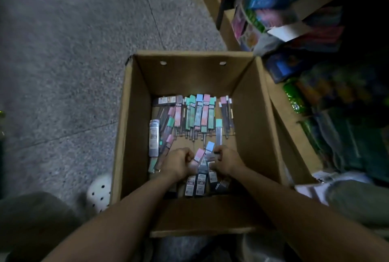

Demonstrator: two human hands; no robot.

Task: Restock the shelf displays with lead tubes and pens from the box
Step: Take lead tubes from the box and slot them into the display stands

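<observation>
Both hands are lowered into the open cardboard box point(250, 101), which stands on the grey floor point(63, 51) beside stacked packaged goods point(269, 4). The left hand point(179, 162) and the right hand point(226, 160) are seen with fingers curled inward, and between them a small bundle of lead tubes point(200, 174) is gathered near the box's front wall; pastel caps point(205, 152) in pink and blue project above the knuckles, and dark labelled bodies show below the wrists. Whether each tube is firmly gripped or only corralled cannot be told, as the image is blurred there. Further stock point(195, 114) lies in a loose row along the far end of the box floor, and a larger grey-capped tube point(154, 137) lies against the left wall. The tubes are judged to be light, rigid, slender plastic cases with smooth, probably slippery sides, so a loose bundle is likely to fan out or slide apart when lifted. The contents are judged brittle; dropping should be avoided. Hold is best taken around the middle of the bundle, with the tubes aligned parallel and squeezed from both sides, not by the caps, which may pull off.
</observation>
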